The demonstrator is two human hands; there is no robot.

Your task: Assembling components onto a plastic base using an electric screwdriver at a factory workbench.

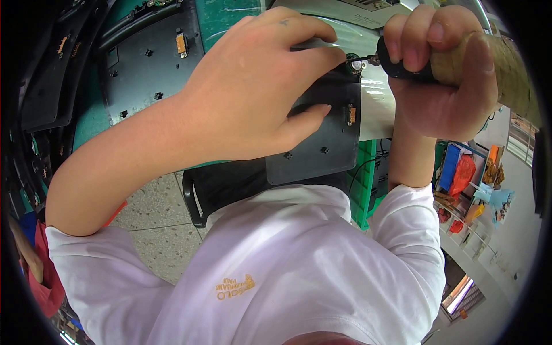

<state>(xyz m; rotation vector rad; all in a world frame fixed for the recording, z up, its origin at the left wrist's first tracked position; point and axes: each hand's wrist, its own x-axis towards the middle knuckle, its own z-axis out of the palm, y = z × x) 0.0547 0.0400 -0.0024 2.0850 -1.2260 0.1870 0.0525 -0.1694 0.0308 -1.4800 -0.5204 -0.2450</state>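
Note:
In the upper right, my right hand [440, 98] is closed around a power screwdriver [512, 72] with a black nose and a tan, tape-wrapped body. Its thin bit points left and meets a small round part [355, 64] at the edge of a black plastic panel [310, 158]. Over that panel spreads my left hand [253, 86], thumb and fingers apart, the index fingertip beside the round part. The palm and part of the panel are hidden beneath it. A small orange-brown connector [351, 114] sits on the panel's right side.
A similar black panel [138, 75] lies on the green bench top [221, 20] at left, with more black panels [49, 86] stacked further left. A green crate [363, 187] stands under the bench. Shelves with colourful bags [462, 175] are at right.

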